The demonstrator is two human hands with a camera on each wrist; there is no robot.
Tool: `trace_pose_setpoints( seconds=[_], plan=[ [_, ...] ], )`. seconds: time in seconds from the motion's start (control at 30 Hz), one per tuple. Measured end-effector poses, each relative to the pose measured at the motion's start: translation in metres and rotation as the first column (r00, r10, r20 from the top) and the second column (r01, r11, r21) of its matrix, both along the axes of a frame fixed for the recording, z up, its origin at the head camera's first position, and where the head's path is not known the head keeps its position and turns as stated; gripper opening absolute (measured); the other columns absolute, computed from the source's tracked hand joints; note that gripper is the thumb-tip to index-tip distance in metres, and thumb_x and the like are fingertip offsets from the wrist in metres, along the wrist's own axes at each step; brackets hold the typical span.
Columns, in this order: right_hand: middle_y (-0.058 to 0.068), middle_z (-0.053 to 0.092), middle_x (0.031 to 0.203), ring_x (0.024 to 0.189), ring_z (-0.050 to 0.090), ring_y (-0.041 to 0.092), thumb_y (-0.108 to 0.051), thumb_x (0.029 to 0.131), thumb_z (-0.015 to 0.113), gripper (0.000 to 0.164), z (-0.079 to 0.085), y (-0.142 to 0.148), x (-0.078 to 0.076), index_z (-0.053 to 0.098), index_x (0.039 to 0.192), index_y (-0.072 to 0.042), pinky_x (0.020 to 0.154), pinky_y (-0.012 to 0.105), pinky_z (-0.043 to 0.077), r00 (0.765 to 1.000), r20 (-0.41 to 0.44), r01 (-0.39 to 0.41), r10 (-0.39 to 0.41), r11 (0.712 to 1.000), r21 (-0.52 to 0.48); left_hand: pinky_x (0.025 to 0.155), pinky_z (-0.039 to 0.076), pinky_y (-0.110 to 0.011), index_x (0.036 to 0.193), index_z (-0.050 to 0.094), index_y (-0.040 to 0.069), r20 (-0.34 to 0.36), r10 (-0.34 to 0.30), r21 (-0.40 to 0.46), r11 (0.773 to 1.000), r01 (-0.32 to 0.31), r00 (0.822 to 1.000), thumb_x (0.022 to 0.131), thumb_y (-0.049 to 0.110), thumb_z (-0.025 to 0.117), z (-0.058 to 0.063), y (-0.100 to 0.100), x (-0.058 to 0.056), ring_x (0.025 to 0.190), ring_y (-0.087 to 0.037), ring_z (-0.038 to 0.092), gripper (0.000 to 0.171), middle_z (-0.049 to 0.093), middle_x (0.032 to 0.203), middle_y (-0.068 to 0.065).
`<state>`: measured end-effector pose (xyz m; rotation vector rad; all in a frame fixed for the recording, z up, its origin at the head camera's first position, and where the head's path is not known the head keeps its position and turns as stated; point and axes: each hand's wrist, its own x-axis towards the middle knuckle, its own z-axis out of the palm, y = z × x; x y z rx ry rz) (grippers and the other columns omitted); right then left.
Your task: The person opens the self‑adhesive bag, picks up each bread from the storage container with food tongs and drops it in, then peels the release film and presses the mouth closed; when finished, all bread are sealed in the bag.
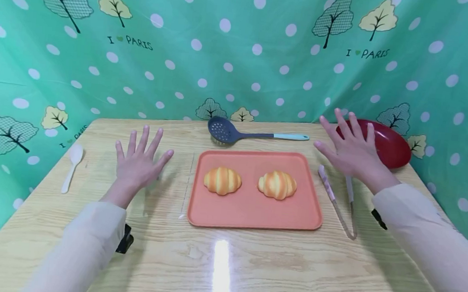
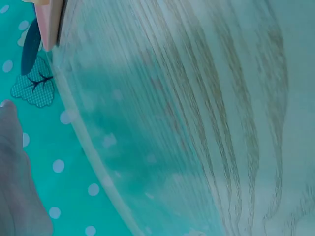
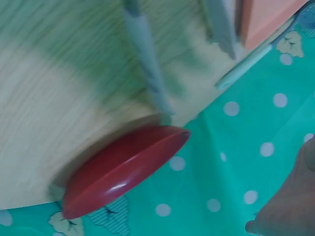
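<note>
Fingers spread, the left hand [image 1: 136, 167] is held over the left half of the table with nothing in it. The right hand [image 1: 354, 148], also spread and holding nothing, hovers above a pair of tongs [image 1: 339, 215] and partly covers a red oval dish [image 1: 390, 144]. Between the hands lies a pink tray [image 1: 248, 215] with two croissants, a left croissant [image 1: 222, 180] and a right croissant [image 1: 277, 185]. In the right wrist view the red dish [image 3: 125, 169] sits at the table's edge. Only part of the left hand [image 2: 19, 182] shows in the left wrist view.
Behind the tray lies a dark slotted spoon [image 1: 224, 130] with a light blue handle. A white spoon [image 1: 72, 168] lies at the table's left edge. A green dotted curtain [image 1: 244, 39] hangs round the wooden table [image 1: 172, 262].
</note>
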<state>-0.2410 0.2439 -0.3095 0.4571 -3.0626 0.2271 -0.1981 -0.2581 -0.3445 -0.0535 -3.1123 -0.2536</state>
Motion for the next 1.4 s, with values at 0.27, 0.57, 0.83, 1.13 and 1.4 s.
trace_pose_setpoints(
  seconds=[0.27,0.57,0.83,1.13,1.4],
  plan=[
    [0.011,-0.011,0.170,0.153,-0.015,0.039,-0.057,0.105,0.040,0.076,0.011,-0.027,0.008,0.007,0.165,-0.025,0.114,0.069,-0.017,0.994,-0.062,-0.085,0.085,0.996,-0.005,0.114,-0.016,-0.070,0.164,-0.003,0.024,-0.026,-0.044,-0.011,0.999,0.044,0.999,0.103,0.069,0.023,0.009,-0.005,0.010,0.151,-0.041,-0.020,0.081,-0.016,0.168,-0.012],
    [0.009,0.000,0.171,0.155,0.001,0.037,-0.048,0.106,0.048,0.072,0.018,-0.074,0.018,0.015,0.165,-0.023,0.117,0.071,-0.001,0.977,-0.112,-0.189,0.181,0.980,-0.067,0.114,-0.011,-0.072,0.165,-0.002,0.021,-0.004,-0.094,0.001,0.996,0.094,0.996,0.103,0.064,0.038,0.019,-0.014,0.022,0.152,-0.045,-0.011,0.085,-0.013,0.169,-0.014],
    [0.009,0.012,0.170,0.155,0.012,0.033,-0.043,0.107,0.048,0.062,0.019,-0.125,0.026,0.028,0.162,-0.020,0.121,0.065,0.007,0.941,-0.161,-0.318,0.297,0.939,-0.129,0.114,0.005,-0.076,0.165,0.012,0.016,0.044,-0.209,0.003,0.978,0.209,0.977,0.099,0.055,0.059,0.012,-0.027,0.026,0.149,-0.052,0.010,0.089,0.004,0.168,-0.023],
    [0.005,0.004,0.171,0.155,0.010,0.032,-0.043,0.108,0.046,0.065,0.017,-0.180,0.036,0.021,0.164,-0.021,0.124,0.055,0.013,0.913,-0.069,-0.406,0.401,0.889,-0.209,0.111,0.023,-0.075,0.160,0.028,0.008,0.180,-0.259,0.078,0.966,0.248,0.949,0.091,0.055,0.070,-0.001,-0.038,0.031,0.143,-0.057,0.023,0.094,0.016,0.164,-0.029],
    [0.004,0.004,0.171,0.156,0.011,0.027,-0.045,0.108,0.046,0.066,0.009,-0.219,0.044,0.019,0.164,-0.022,0.124,0.050,0.018,0.893,-0.007,-0.438,0.450,0.866,-0.241,0.110,0.028,-0.072,0.159,0.028,0.004,0.297,-0.240,0.145,0.968,0.204,0.924,0.088,0.056,0.073,-0.008,-0.050,0.030,0.140,-0.060,0.026,0.099,0.019,0.159,-0.036]
  ],
)
